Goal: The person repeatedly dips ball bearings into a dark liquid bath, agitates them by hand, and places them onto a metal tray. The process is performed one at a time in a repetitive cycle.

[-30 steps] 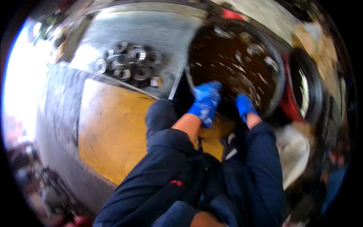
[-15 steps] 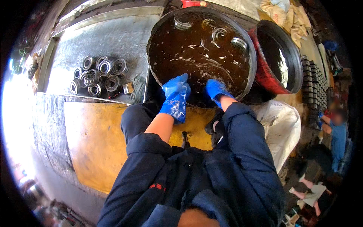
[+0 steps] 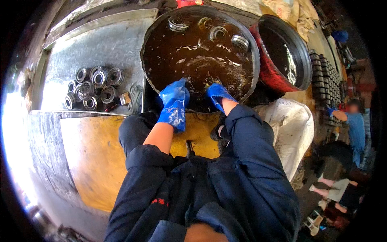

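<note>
A large round tub (image 3: 258, 66) of dark brown liquid stands in front of me, with several metal bearing rings (image 3: 240, 41) partly sunk at its far side. My left hand (image 3: 174, 97), in a wet blue rubber glove, is closed at the tub's near edge; what it holds, if anything, is hidden. To its right my gloved right hand (image 3: 219, 96) reaches over the near rim, its fingers curled down at the liquid. Small splashes and ripples spread around those fingers. Whatever lies in the right hand cannot be made out.
Left of the tub, a metal tray table (image 3: 117, 40) carries several bearings (image 3: 86, 90) and a dark cloth (image 3: 136, 97). A red drum (image 3: 274, 66) of liquid, a white sack (image 3: 288, 125) and stacked dark parts (image 3: 324, 76) stand right. Another person (image 3: 355, 129) works beyond.
The whole view has shifted, so the tub and tray sit further left in the picture. Both hands keep about the same place at the near rim. Ripples near my right hand have changed.
</note>
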`<state>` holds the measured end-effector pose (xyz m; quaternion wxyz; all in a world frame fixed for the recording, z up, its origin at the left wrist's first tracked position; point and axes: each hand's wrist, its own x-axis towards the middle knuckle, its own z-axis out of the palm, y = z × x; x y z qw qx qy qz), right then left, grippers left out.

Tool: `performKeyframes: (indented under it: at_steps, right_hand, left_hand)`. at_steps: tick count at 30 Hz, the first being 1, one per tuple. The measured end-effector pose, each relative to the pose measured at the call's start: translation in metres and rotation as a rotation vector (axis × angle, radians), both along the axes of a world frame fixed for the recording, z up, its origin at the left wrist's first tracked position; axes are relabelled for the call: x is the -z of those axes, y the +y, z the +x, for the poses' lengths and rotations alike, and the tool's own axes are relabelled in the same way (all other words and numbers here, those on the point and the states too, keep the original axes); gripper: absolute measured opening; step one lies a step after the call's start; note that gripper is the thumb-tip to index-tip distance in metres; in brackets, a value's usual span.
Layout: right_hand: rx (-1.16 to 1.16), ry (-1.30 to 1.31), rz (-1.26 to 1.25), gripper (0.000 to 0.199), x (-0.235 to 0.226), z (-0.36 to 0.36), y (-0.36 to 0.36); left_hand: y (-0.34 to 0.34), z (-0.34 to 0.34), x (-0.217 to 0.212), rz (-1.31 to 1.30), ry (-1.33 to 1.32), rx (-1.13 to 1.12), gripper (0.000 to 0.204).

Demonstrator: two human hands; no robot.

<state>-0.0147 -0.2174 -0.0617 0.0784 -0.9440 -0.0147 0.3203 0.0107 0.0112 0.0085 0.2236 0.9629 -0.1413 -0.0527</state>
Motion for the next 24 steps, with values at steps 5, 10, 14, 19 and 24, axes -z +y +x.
performKeyframes:
  at_steps: [5,10,14,19,24]
  right_hand:
    - [-0.022,0.36,-0.294,0.043,-0.024,0.026,0.015]
    - [-0.08,-0.183,0.05,0.038,-0.13,-0.029,0.04]
    - [0.361,-0.637,0.652,0.028,-0.028,-0.051,-0.004]
    - [0.314,-0.294,0.339,0.026,-0.031,-0.045,0.014]
    - [0.314,-0.291,0.257,0.026,-0.035,-0.049,0.018]
  left_hand:
    - [-0.017,0.006,0.014,-0.126,-0.035,0.058,0.036]
    - [-0.002,0.001,-0.013,0.073,0.152,-0.012,0.035]
    - [-0.022,0.004,-0.031,0.011,0.205,0.066,0.045]
    - [-0.012,-0.005,-0.006,0.005,-0.042,0.041,0.037]
    - [-0.012,-0.004,-0.011,0.023,0.048,0.037,0.038]
